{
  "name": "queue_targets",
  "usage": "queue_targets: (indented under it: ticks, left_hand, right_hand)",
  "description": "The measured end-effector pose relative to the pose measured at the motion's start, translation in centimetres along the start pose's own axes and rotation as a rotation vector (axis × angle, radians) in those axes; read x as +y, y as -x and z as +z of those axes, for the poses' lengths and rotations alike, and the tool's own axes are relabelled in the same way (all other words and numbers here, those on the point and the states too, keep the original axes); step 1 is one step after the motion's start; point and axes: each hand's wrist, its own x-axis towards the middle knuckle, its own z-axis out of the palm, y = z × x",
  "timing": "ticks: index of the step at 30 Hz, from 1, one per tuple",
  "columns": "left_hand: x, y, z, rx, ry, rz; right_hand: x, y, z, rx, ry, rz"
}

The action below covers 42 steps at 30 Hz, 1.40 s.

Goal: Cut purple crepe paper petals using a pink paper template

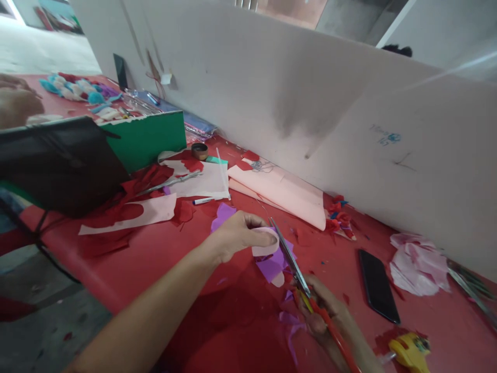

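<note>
In the middle of the head view, my left hand (pixel 243 235) pinches a rounded pale pink piece (pixel 261 244) between thumb and fingers. Purple pieces (pixel 269 267) lie under and beside it. My right hand (pixel 320 311) is wrapped round the orange-and-yellow handles of a pair of scissors (pixel 293 264). The long metal blades point up and away, along the right edge of the pink piece; whether they touch it I cannot tell. Below the blades hangs or lies a purple strip (pixel 291 329), partly hidden by my right hand.
A black phone (pixel 377 285), a yellow glue gun (pixel 409 352) and crumpled pink sheeting (pixel 419 264) lie to the right. Behind my hands is a folded pale pink sheet (pixel 279 194) by the wall (pixel 248 83). Left are red scraps, a pen (pixel 205 200) and a green panel (pixel 151 139).
</note>
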Motion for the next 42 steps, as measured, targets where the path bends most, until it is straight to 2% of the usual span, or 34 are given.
queue_targets:
  ticks: [3, 8, 14, 21, 24, 27, 31, 34, 38, 40, 42]
  left_hand:
    - [0.2, 0.1, -0.4, -0.041, -0.036, 0.003]
    - [-0.1, 0.0, -0.9, -0.118, -0.101, 0.000]
    - [-0.7, -0.1, -1.0, -0.163, -0.171, 0.018]
    - [-0.4, 0.1, -0.9, -0.214, -0.241, 0.007]
    - [-0.3, 0.1, -0.9, -0.222, -0.245, -0.012]
    - [-0.4, 0.0, -1.0, -0.214, -0.222, -0.025]
    - [-0.4, -0.1, -0.9, -0.170, -0.162, -0.047]
    - [-0.4, -0.3, -0.3, -0.160, -0.116, -0.035]
    - [-1.4, -0.6, 1.1, -0.083, -0.032, -0.036]
    - [-2.3, -0.8, 1.9, -0.037, 0.039, -0.066]
    - [-3.3, -0.9, 2.6, 0.003, 0.097, -0.111]
  right_hand:
    - [-1.1, 0.6, -0.6, -0.046, 0.035, 0.039]
    - [-3.0, 1.2, -2.3, -0.166, 0.226, -0.043]
    - [-3.3, 1.0, -3.1, -0.209, 0.248, -0.054]
    - [-4.3, 1.5, -2.7, -0.224, 0.285, 0.115]
    - [-4.2, 1.4, -3.1, -0.228, 0.294, 0.105]
    - [-3.5, 1.1, -3.9, -0.189, 0.397, 0.031]
    - [-1.9, 0.1, -4.6, 0.086, 0.618, -0.052]
    - [-0.9, -0.7, -4.6, 0.232, 0.852, 0.054]
    - [-0.5, -1.1, -4.6, 0.191, 1.140, 0.251]
    - [-0.9, -0.8, -4.6, 0.149, 1.213, 0.283]
    - [-1.6, -0.5, -4.3, 0.176, 1.270, 0.267]
